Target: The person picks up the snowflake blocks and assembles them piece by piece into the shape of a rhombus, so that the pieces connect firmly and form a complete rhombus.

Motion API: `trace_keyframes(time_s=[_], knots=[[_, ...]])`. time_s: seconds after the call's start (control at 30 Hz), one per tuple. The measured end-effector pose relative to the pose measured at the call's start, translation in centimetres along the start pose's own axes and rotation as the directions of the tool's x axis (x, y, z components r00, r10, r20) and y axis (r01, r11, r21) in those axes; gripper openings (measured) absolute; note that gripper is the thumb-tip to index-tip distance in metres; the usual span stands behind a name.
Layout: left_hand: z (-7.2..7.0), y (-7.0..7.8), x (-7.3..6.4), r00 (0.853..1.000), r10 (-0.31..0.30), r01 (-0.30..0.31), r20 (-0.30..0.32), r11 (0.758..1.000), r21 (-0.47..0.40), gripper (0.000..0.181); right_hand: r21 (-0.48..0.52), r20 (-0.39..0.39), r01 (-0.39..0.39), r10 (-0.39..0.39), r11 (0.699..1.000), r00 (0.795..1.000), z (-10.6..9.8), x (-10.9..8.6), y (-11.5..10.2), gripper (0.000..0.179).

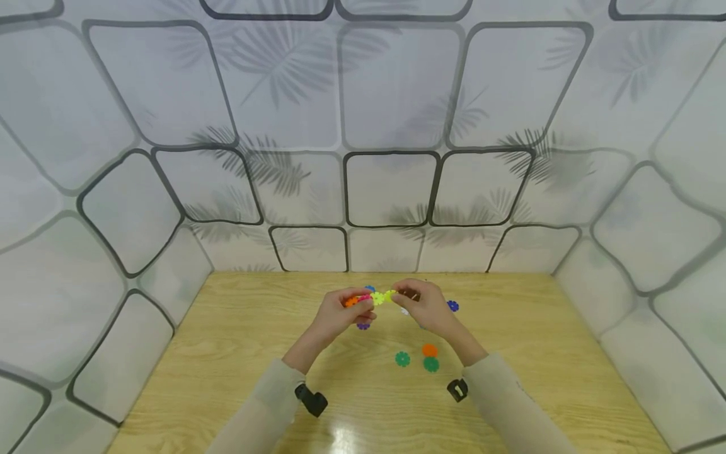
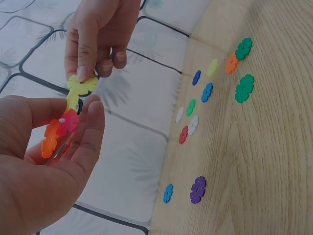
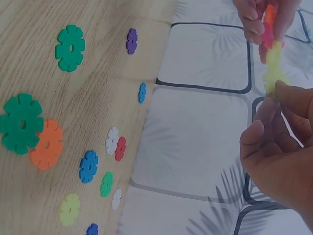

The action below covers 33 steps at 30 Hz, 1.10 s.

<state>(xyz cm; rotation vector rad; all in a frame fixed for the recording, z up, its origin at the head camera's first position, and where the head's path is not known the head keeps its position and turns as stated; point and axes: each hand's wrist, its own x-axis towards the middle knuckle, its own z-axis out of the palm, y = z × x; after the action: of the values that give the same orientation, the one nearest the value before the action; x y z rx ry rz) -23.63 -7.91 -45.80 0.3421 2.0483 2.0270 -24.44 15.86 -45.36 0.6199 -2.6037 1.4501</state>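
Above the table, both hands hold a short chain of notched plastic discs. My left hand (image 1: 338, 313) pinches its left part, where an orange disc (image 2: 49, 139) and a pink disc (image 2: 68, 122) show between thumb and fingers. A yellow disc (image 1: 377, 298) follows in the chain. At the right end, another yellow disc (image 2: 82, 86) is pinched between thumb and fingertips of my right hand (image 1: 426, 308). In the right wrist view the two yellow discs touch; how far their slots interlock cannot be told.
Loose discs lie on the wooden table (image 1: 227, 378). Nearest the body are a green disc (image 1: 403, 359) and an orange disc (image 1: 430, 350) partly under another green disc (image 1: 431, 364). Farther off lie a purple disc (image 2: 198, 190), a red disc (image 2: 183, 134) and several others. A patterned wall (image 1: 391, 189) stands behind.
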Motion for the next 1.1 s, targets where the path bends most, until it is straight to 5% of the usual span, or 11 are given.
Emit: trace_keyframes(time_s=[0.77, 1.1], knots=[[0.6, 0.4, -0.2, 0.994, 0.099, -0.101, 0.036, 0.993, 0.069, 0.039, -0.013, -0.092, 0.047, -0.048, 0.999, 0.995, 0.8, -0.1, -0.9, 0.015], [0.1, 0.0, -0.2, 0.994, 0.072, -0.081, 0.082, 0.991, 0.103, 0.037, 0.013, -0.023, 0.055, -0.055, 0.998, 0.998, 0.2, -0.4, -1.1, 0.014]])
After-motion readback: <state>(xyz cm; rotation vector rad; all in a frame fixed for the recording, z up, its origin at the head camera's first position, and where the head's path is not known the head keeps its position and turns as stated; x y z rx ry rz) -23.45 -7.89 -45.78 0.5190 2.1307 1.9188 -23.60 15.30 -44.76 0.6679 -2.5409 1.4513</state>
